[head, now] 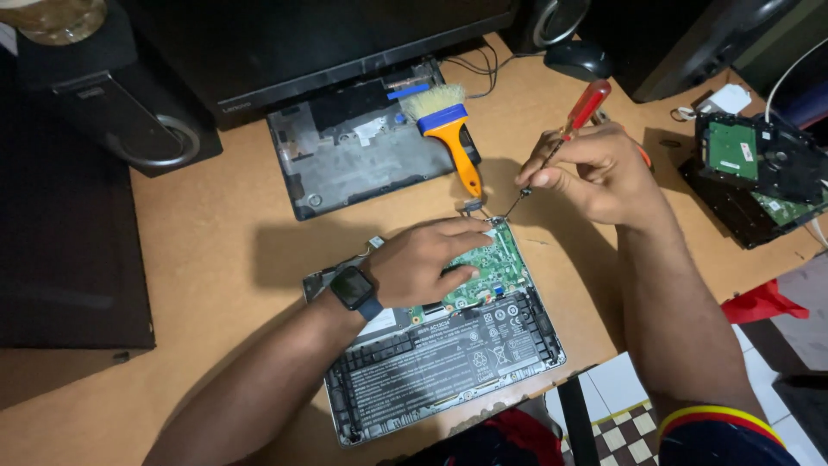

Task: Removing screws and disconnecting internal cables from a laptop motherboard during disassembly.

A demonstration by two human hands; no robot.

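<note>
From the head view, a tan wooden counter point(216, 233) fills most of the scene, lit from above so that the hands throw soft shadows across it. Near its front edge lies an opened laptop point(440, 345), bottom cover off, with a green board point(487, 267) at the far end and a black battery point(431, 362) nearer the person.

The left hand point(427, 259) lies flat on the board, fingers together and pointing right, pressing down; a dark watch point(354, 289) sits on its wrist. The right hand point(595, 168) hovers above the laptop's far right corner, its fingers pinched around the shaft of a screwdriver point(561, 142) with a red handle. The tip angles down to the board's corner, just beside the left fingertips.

Behind the laptop rests a grey cover point(362, 147), with a brush point(448, 129) lying across its right edge, orange handle toward the person. A black monitor point(285, 52) stands at the back of the counter, with a dark speaker point(129, 112) to the left and a mouse point(578, 59) to the right. At the right edge sits a stack of bare drives point(755, 168) with green boards showing, and a red cloth point(759, 304) hangs just below the edge.

Past the counter's front right corner, white floor tiles point(617, 384) and a checkered patch show. The room beyond is dim.
</note>
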